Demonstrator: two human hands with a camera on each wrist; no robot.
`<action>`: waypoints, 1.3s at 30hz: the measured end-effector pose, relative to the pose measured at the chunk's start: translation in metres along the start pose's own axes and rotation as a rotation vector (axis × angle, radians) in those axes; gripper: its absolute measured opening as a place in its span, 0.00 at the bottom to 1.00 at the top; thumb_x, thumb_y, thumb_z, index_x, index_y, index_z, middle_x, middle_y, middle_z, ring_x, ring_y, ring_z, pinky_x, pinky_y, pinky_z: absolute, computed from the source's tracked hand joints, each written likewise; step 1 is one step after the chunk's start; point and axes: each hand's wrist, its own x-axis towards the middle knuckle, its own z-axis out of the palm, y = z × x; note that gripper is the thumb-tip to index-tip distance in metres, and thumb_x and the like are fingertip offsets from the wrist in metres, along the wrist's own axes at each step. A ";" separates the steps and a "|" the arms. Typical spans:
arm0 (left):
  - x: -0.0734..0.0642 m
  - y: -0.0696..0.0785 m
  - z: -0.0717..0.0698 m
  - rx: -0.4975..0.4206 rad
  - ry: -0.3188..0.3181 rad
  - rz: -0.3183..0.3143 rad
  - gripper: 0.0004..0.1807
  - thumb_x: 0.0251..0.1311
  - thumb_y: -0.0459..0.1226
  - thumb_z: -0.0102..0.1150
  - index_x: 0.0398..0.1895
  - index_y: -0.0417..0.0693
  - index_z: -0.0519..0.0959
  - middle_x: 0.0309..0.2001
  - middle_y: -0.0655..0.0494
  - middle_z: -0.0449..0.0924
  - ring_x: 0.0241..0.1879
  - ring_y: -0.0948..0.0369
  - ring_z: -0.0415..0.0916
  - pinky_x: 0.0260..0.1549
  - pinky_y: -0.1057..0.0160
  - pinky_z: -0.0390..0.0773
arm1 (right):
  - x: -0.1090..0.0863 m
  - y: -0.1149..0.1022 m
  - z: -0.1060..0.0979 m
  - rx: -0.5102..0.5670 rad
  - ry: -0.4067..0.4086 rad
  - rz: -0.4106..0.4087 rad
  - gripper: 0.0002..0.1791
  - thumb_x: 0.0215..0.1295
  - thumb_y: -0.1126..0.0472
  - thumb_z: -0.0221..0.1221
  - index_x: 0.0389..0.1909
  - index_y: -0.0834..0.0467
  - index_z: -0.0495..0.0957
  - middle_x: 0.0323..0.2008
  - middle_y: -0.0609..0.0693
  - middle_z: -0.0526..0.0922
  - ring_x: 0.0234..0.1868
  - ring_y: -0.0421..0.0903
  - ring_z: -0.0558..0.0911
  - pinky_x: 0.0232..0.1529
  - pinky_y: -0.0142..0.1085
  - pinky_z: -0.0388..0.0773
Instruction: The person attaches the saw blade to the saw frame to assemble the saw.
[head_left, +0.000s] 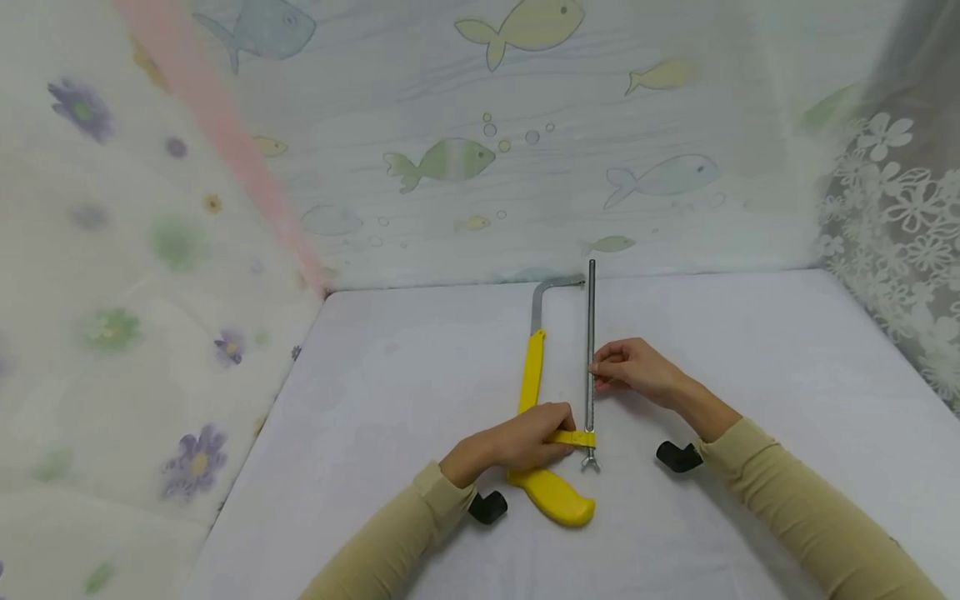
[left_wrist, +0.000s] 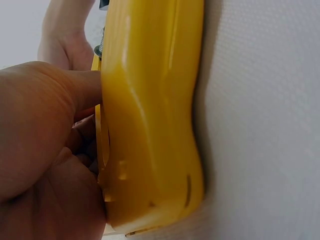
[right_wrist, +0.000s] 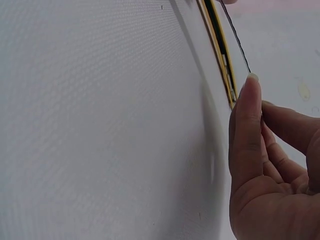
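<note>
The hacksaw (head_left: 532,371) lies on the white worktop (head_left: 360,375), near its middle, with its yellow handle (head_left: 558,497) toward the person and its grey front arm (head_left: 537,308) pointing away. On the left side of the work, the frame looks whole and stands ready to bear a blade. To the right of it, the blade (head_left: 592,308) seems only half joined: its near end meets the yellow bracket (head_left: 584,439) above the wing nut (head_left: 591,463), while its far end reaches past the tip of the front arm and appears free of it. So, by my judgement, the near joint is made and the far one is not; how tight the wing nut is, I cannot tell.

The left hand (head_left: 528,437) comes in from the lower left, palm down, its fingers curled round the near part of the hacksaw by the bracket; the left wrist view shows its thumb close against the yellow plastic. Farther right, the right hand (head_left: 637,372) reaches in from the lower right and pinches the blade partway along between thumb and fingertips. It seems raised, with a soft shadow on the cloth beneath. Both wrists bend inward toward the blade.
</note>
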 end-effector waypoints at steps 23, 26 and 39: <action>0.000 0.000 0.001 -0.007 0.010 0.021 0.07 0.74 0.38 0.58 0.49 0.47 0.73 0.43 0.62 0.76 0.40 0.67 0.69 0.42 0.74 0.72 | 0.010 0.004 0.000 0.011 -0.012 0.070 0.15 0.73 0.68 0.58 0.51 0.79 0.74 0.34 0.53 0.85 0.33 0.42 0.86 0.40 0.34 0.84; 0.000 -0.001 0.001 -0.006 0.010 0.022 0.07 0.74 0.38 0.58 0.49 0.47 0.73 0.43 0.62 0.75 0.39 0.68 0.69 0.41 0.74 0.72 | 0.010 0.004 -0.001 0.012 -0.011 0.081 0.16 0.73 0.68 0.59 0.51 0.78 0.75 0.33 0.53 0.85 0.33 0.42 0.86 0.40 0.34 0.84; -0.002 0.001 0.000 -0.002 0.010 0.021 0.07 0.74 0.38 0.58 0.48 0.48 0.72 0.42 0.62 0.75 0.39 0.68 0.69 0.41 0.74 0.71 | 0.010 -0.004 -0.001 0.031 -0.041 0.130 0.18 0.73 0.69 0.59 0.54 0.80 0.73 0.34 0.54 0.84 0.34 0.41 0.86 0.40 0.33 0.84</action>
